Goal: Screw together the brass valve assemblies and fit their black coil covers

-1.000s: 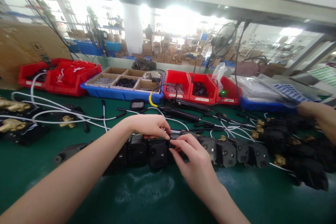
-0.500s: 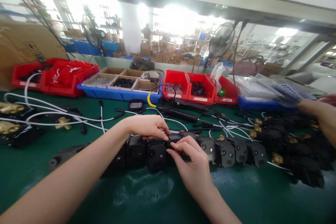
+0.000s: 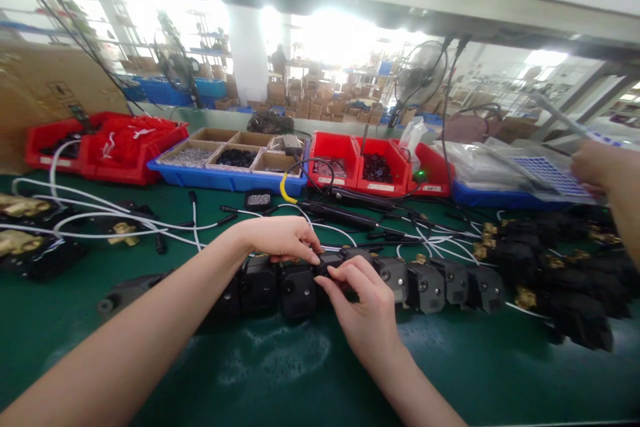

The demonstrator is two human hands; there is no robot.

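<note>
A row of black plastic housings (image 3: 297, 293), with round holes and screws on their faces, runs across the bench in front of me. My left hand (image 3: 287, 240) reaches over the row from behind, thumb and fingers pinched at the top of one housing near the middle. From the front, my right hand (image 3: 364, 290) pinches at the same spot, its fingertips almost meeting the left ones. Between the fingertips is a small black part (image 3: 323, 268), mostly covered, its exact kind unclear. More black housings (image 3: 426, 288) stand just right of my right hand.
Behind lie white cables (image 3: 340, 232), a black electric screwdriver (image 3: 343, 215), a blue tray (image 3: 227, 180) of small parts and red bins (image 3: 383, 183). Brass-fitted black units (image 3: 575, 280) crowd the right. There another person's hand (image 3: 595, 167) holds a sheet above plastic-wrapped sheets (image 3: 540, 170).
My hands stay at the same housing, with only slight finger movement. At the right, the other person's hand has lifted a sheet up from the stack.
</note>
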